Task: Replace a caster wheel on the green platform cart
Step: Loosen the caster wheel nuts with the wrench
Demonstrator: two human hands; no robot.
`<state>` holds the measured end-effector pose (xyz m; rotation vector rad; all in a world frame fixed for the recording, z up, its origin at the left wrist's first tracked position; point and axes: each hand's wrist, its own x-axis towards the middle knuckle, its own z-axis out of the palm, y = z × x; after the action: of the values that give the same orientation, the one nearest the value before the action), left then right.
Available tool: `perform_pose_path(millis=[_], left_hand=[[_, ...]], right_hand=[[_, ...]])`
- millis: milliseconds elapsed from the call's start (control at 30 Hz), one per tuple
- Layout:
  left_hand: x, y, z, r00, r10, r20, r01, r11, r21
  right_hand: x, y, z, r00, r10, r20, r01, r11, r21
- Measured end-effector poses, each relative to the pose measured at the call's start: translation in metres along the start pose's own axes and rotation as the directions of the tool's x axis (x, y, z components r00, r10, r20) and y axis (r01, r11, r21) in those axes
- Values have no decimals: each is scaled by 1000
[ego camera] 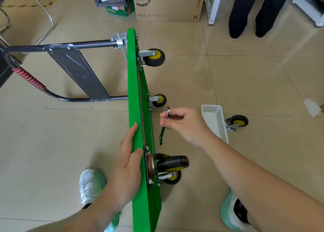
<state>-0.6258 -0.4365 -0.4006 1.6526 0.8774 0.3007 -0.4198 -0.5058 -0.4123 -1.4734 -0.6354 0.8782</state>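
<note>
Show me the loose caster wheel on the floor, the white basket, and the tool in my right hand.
loose caster wheel point(238, 122): head view, on its yellow hub.
white basket point(221, 126): head view, on its perforated side.
tool point(168, 112): head view, on its metal ring end.

The green cart point(135, 95) stands on its side edge on the floor point(245, 77), its black-yellow casters point(155, 57) pointing right, and one loose caster point(236, 122) lies well apart.

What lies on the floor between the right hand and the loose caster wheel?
A white perforated basket stands between the right hand, which grips a wrench, and the loose caster wheel; the head view shows it.
</note>
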Motion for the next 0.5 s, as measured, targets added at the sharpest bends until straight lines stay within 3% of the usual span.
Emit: perform_pose_path(millis=[167, 500], left_hand=[[4, -9, 0, 999, 40, -9, -40, 999, -28], [9, -20, -1, 997, 83, -9, -83, 994, -65]], right_hand=[[8, 2, 10, 997, 25, 72, -33, 994, 108], [15, 4, 24, 990, 32, 134, -47, 993, 110]])
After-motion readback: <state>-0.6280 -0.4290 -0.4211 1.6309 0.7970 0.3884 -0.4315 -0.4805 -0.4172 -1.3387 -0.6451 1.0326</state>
